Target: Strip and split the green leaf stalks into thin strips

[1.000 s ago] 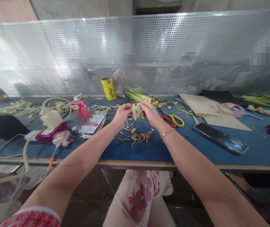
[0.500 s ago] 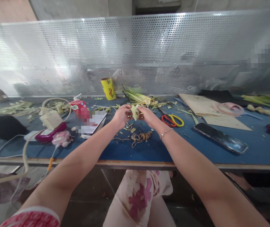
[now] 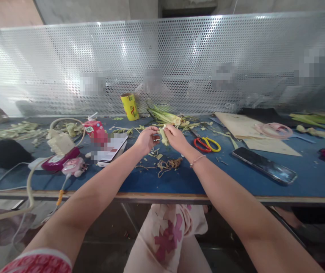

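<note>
A pale green, folded piece of leaf or husk [image 3: 164, 137] is held up between my two hands, above the middle of the blue table. My right hand [image 3: 175, 137] pinches it with the thumb on top. Curled fingers of my left hand [image 3: 148, 139] meet its left edge, the thumb tip near its upper end. Below my hands lies a loose tangle of brown twine [image 3: 169, 165] among small plant scraps. Just behind them is a heap of long green leaves and stalks [image 3: 168, 117]. Red-and-yellow-handled scissors [image 3: 207, 145] rest right of my right hand.
Left on the blue table [image 3: 145, 182] are a pink drink carton [image 3: 96, 131], a phone-like white item [image 3: 113, 148] and a corded power strip [image 3: 60, 159]. A yellow roll [image 3: 129, 107] stands behind. Right lie a dark phone [image 3: 264, 165], cardboard [image 3: 270, 148] and pink tape [image 3: 274, 130]. A perforated metal screen [image 3: 179, 49] spans the back.
The pale green piece has gone from a spread, pointed shape to a narrower, folded one. My right thumb has moved over it, and my left hand stays nearly in place.
</note>
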`<state>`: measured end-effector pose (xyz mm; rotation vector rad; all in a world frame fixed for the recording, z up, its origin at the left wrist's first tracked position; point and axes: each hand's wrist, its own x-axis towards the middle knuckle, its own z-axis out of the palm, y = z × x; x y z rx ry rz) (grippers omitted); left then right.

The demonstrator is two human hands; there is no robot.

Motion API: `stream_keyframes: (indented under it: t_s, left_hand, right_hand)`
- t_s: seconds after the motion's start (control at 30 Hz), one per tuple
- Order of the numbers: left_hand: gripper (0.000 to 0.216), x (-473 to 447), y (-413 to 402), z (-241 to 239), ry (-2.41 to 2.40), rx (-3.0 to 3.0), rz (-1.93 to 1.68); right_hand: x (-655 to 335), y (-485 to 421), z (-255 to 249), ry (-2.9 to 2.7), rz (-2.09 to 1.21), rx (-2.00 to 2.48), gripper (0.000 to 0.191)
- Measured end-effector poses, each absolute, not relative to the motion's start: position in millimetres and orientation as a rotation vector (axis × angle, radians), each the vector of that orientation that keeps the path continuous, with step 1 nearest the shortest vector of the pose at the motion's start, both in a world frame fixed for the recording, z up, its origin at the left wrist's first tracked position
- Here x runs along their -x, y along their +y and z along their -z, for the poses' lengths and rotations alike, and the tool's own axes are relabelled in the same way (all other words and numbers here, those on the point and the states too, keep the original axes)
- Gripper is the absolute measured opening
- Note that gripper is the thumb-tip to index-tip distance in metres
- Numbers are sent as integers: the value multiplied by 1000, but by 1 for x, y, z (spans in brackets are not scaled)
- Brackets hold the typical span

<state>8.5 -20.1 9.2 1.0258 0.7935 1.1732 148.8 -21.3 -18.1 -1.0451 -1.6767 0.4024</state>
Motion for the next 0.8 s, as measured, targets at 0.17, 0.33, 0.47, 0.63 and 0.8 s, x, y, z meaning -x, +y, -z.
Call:
stream_keyframes:
  t_s: [0.17, 0.33, 0.47, 0.63, 0.8]
  left_hand:
    - [15, -9, -18, -9, 845, -1027, -1337]
    - [17, -8, -20, -13, 723, -926, -1377]
    - [18, -8, -21, -16, 683, -845, -1362]
    - [17, -10, -21, -13, 734, -943, -1386]
    - [20, -12, -18, -4, 762, -1341, -1434]
  right_hand:
    - [-147, -24, 14, -1651, -314, 1086, 27]
    - [-151, -20, 12, -1537, -412, 1100, 29]
    - [-150, -20, 12, -1495, -456, 1097, 29]
    - [-143, -22, 14, -1512, -424, 1071, 28]
    - [-143, -22, 14, -1473, -416, 1062, 31]
